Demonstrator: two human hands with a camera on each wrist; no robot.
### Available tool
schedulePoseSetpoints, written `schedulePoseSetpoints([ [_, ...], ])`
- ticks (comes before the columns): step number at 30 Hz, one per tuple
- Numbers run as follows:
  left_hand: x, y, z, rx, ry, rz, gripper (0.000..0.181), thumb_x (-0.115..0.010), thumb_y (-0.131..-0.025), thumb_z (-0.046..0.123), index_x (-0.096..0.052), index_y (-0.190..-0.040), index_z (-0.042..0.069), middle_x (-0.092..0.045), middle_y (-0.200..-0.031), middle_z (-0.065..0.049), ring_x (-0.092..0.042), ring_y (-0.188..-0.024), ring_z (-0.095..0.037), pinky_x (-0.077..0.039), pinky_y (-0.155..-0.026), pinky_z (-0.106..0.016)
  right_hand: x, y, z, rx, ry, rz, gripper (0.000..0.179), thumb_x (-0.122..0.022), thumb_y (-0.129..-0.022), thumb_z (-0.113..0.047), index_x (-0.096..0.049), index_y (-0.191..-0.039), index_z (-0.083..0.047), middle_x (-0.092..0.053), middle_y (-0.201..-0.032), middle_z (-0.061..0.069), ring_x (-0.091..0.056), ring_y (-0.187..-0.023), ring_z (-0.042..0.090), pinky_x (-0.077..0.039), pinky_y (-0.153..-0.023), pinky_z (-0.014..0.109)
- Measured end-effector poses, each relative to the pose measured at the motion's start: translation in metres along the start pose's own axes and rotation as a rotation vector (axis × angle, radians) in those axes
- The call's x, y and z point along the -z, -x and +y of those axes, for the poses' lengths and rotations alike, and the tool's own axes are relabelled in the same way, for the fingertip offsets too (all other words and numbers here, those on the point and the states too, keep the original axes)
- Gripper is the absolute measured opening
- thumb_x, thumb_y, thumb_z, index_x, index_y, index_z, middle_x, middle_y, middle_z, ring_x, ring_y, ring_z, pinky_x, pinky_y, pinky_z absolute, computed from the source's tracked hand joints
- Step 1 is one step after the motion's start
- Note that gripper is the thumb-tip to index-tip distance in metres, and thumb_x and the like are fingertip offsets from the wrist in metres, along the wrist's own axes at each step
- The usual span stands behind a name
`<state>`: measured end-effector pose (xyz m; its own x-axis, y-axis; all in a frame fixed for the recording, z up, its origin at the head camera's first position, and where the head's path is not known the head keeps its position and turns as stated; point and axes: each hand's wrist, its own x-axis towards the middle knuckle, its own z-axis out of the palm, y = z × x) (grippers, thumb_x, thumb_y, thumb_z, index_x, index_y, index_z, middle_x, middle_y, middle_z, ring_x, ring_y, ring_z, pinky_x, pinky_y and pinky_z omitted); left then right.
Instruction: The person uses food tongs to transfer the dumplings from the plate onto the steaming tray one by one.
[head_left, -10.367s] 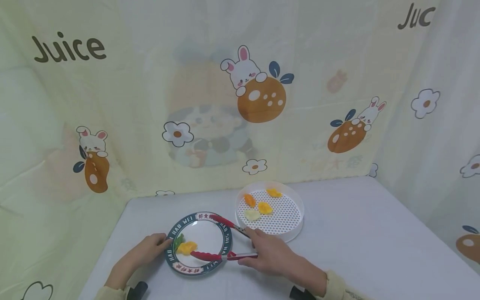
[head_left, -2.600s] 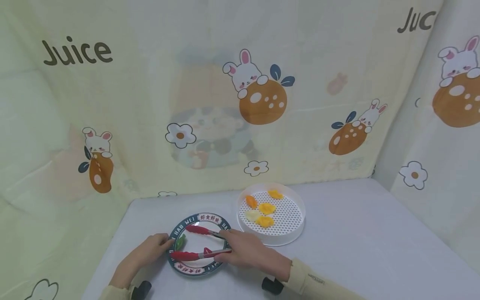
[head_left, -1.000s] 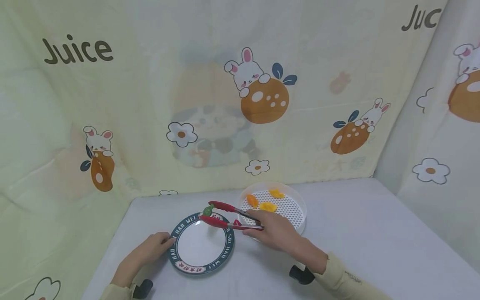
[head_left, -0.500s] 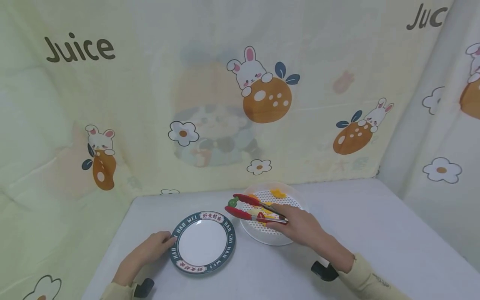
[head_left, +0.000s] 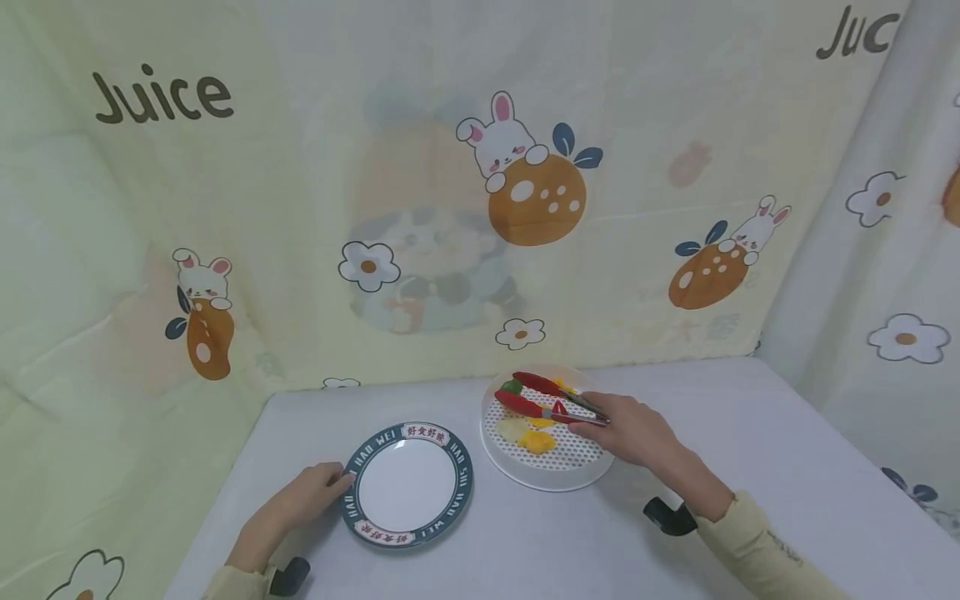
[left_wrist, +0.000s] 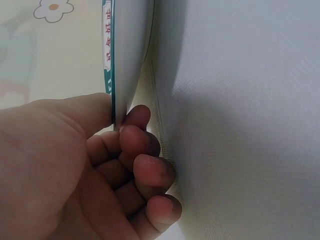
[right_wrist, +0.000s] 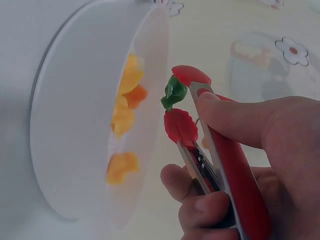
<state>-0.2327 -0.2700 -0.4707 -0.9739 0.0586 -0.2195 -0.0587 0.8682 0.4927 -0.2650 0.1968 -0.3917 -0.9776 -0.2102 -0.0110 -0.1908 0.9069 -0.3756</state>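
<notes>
My left hand [head_left: 303, 497] pinches the rim of a white plate [head_left: 408, 485] with a dark teal lettered border; the left wrist view shows thumb and fingers on either side of its edge. The plate bears nothing. My right hand [head_left: 632, 429] grips red-and-metal tongs [right_wrist: 232, 170]. A small green dumpling-like piece [right_wrist: 175, 93] is held between their red tips, above the white perforated steamer basket [head_left: 543, 480]. Inside the basket lie a yellow piece [head_left: 537, 442], a pale one [head_left: 512, 429] and others partly hidden behind the tongs.
A white cloth [head_left: 525, 550] covers the table. Behind it hangs a pale curtain [head_left: 420, 350] printed with rabbits, fruit and flowers. Dark wrist devices sit on both forearms, including one on the right [head_left: 670, 517].
Earlier, a yellow piece went from plate to basket. The tongs then picked up the green piece and carried it right, from the plate to over the basket. My left hand stays at the rim.
</notes>
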Motion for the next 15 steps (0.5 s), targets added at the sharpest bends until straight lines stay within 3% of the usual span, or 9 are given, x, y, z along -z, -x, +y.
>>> schedulePoseSetpoints([
  [9, 0.000, -0.001, 0.001, -0.001, -0.019, 0.003, 0.026, -0.052, -0.104, 0.029, -0.062, -0.092, 0.009, -0.057, -0.076, -0.002, -0.053, -0.073, -0.015, -0.049, -0.068, -0.033, 0.000, -0.010, 0.020, -0.064, 0.011, -0.037, 0.078, -0.072, -0.087, -0.053, -0.052, -0.140, 0.001, -0.064, -0.127, 0.022, -0.059, -0.099, 0.030, -0.055, -0.076, 0.041],
  [15, 0.000, 0.001, 0.002, 0.002, -0.008, 0.008, 0.025, -0.052, -0.104, 0.028, -0.062, -0.090, 0.009, -0.057, -0.075, -0.002, -0.053, -0.071, -0.015, -0.048, -0.066, -0.031, 0.000, -0.020, 0.022, -0.059, 0.007, -0.070, 0.070, -0.072, -0.089, -0.046, -0.055, -0.137, 0.002, -0.066, -0.118, 0.019, -0.058, -0.093, 0.027, -0.052, -0.072, 0.038],
])
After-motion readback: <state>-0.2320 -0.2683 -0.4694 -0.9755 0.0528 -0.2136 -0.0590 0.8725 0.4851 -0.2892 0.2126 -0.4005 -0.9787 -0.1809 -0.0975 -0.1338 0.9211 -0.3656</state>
